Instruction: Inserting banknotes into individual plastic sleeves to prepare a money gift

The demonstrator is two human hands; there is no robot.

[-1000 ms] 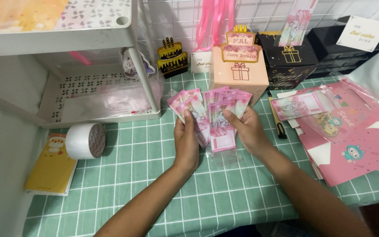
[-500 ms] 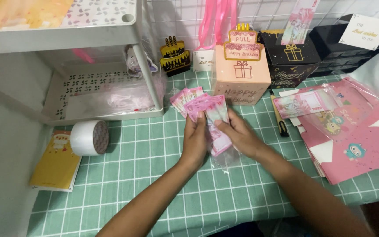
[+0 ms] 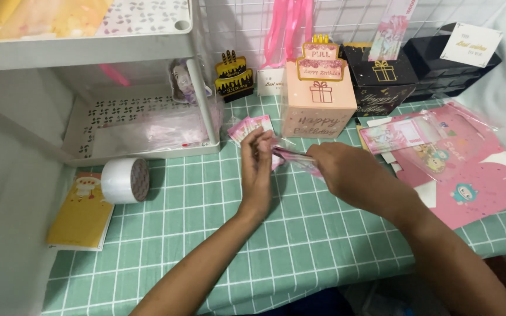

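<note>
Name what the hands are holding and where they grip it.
Both hands, left hand and right hand, hold a gathered stack of pink banknotes, one at each end.

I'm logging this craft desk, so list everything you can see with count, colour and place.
sleeved pink notes: small stack, pink, held between both hands
loose pink notes: few, pink, on cloth behind left hand
gift box: one, peach, centre back
black boxes: several, black, back right
tape roll: one, white, left
yellow card: one, far left
shelf rack: one, white, back left
pink sheets: several, right
left hand: one, centre
right hand: one, centre
</note>
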